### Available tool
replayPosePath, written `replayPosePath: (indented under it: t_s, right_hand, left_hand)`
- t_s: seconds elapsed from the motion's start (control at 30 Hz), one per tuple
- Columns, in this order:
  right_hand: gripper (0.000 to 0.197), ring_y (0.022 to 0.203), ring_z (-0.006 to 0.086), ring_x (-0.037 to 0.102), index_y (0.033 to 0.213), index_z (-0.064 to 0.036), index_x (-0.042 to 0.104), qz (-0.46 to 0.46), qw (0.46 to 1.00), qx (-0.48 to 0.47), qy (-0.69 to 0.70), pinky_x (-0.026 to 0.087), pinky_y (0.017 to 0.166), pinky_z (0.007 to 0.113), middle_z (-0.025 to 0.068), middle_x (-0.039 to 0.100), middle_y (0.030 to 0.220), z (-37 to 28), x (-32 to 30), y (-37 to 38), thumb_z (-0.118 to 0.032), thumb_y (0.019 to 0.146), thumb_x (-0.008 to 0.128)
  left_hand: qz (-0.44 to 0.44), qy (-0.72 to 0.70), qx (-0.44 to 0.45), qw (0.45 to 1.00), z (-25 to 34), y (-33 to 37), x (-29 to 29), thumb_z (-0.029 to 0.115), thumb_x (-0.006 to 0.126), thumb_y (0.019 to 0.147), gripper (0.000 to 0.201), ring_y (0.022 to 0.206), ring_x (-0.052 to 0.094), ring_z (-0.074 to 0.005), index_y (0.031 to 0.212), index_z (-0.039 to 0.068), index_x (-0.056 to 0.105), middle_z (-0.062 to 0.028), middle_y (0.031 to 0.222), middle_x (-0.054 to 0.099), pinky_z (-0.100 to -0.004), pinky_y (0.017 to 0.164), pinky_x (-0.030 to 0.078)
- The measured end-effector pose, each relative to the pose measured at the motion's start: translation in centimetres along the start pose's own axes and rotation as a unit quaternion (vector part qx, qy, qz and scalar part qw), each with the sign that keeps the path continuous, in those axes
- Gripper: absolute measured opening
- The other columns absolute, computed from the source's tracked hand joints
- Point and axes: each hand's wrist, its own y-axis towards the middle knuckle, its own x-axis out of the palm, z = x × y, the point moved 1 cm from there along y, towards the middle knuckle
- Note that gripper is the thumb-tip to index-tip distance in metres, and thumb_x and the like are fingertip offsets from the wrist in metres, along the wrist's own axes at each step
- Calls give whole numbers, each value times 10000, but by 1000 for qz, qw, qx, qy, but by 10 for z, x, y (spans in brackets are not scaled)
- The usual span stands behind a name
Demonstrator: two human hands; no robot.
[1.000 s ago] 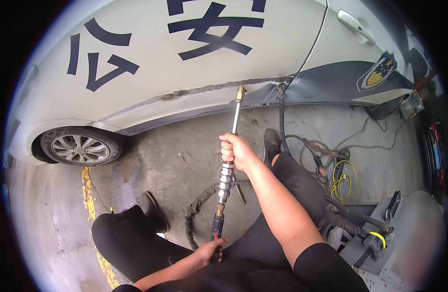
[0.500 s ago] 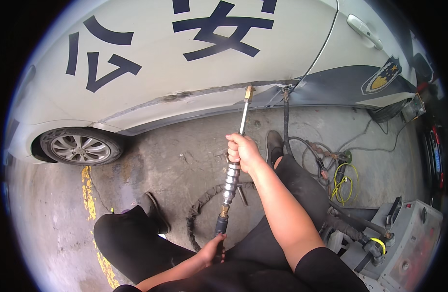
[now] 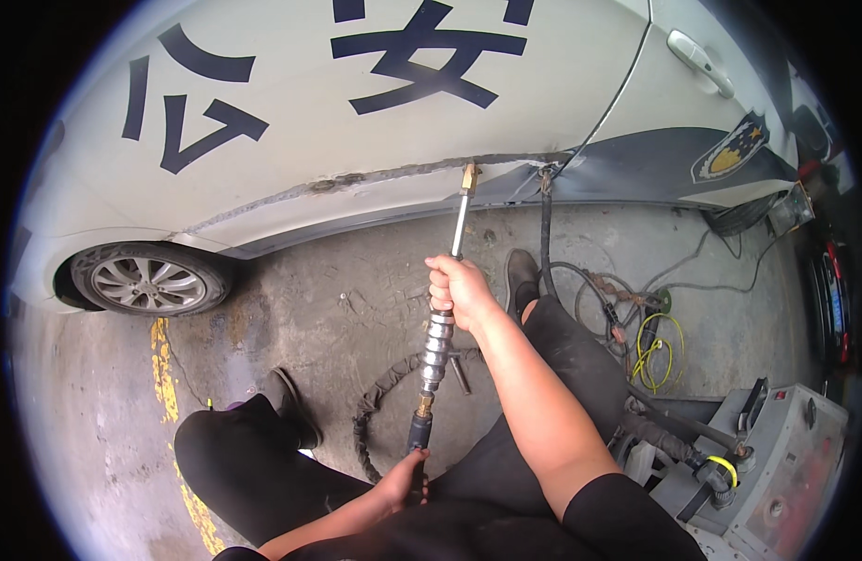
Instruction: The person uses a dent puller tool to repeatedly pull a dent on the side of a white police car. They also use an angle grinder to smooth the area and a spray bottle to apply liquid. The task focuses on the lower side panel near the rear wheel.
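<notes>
A slide-hammer dent puller (image 3: 437, 351) with a ribbed silver weight runs from my lap up to the car. Its brass-coloured tip touches the scraped strip (image 3: 393, 173) low on the white car door (image 3: 290, 154). My right hand (image 3: 457, 288) is wrapped round the puller, just above the ribbed weight and below the bare rod. Further down, my left hand (image 3: 410, 479) is closed on its dark rear handle; part of that hand is hidden. To the right of the tip, a black cable (image 3: 546, 229) with a clamp end is attached to the car's lower edge.
A wrapped cable (image 3: 363, 421) loops on the concrete between my legs. The car wheel (image 3: 150, 283) is at left. Tangled hoses and a yellow cord (image 3: 657, 360) lie at right, by a grey machine (image 3: 791, 467). A yellow painted line (image 3: 164, 374) crosses the floor.
The view has shifted very slightly. Both hands and the dent puller appear a little further left, with the grips unchanged and the tip still on the scraped strip.
</notes>
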Motion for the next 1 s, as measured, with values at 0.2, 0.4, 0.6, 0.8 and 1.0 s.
replayPosePath:
  t_s: [0.2,0.4,0.6,0.8,1.0]
  right_hand:
    - [379,495,62,344,714,-183,436,29,999,-23,-25,320,489,276,-86,384,600,8,-8,6,-211,1026,651]
    - [208,627,143,615,854,-81,587,227,956,-100,-157,498,580,312,16,606,733,58,17,-33,-125,925,778]
    - [230,543,162,612,853,-63,580,170,972,-99,-131,495,493,335,38,610,696,-16,42,-23,-131,921,788]
    - [250,566,137,600,887,-75,582,199,966,-119,-114,469,517,308,27,610,701,53,31,-61,-191,958,791]
    - [359,525,82,478,906,-92,557,226,911,-222,-264,417,488,280,-20,558,711,50,10,-18,-261,905,873]
  left_hand:
    - [-9,-4,15,1000,2,-7,4,573,749,936,469,598,577,-192,1101,196,522,-27,771,550,-379,561,510]
    - [8,18,9,1000,8,-16,12,549,806,904,479,599,559,-164,1037,181,529,-11,754,536,-350,550,495]
    - [2,21,-1,1000,0,-6,5,432,823,917,386,583,559,-156,936,153,556,-3,706,545,-318,516,477]
    - [34,57,-31,997,-5,-19,5,333,819,928,351,503,552,-162,763,124,592,-21,653,584,-314,494,484]
    - [18,41,-5,999,1,-24,14,280,807,939,295,495,568,-168,780,108,628,-22,655,589,-311,494,490]
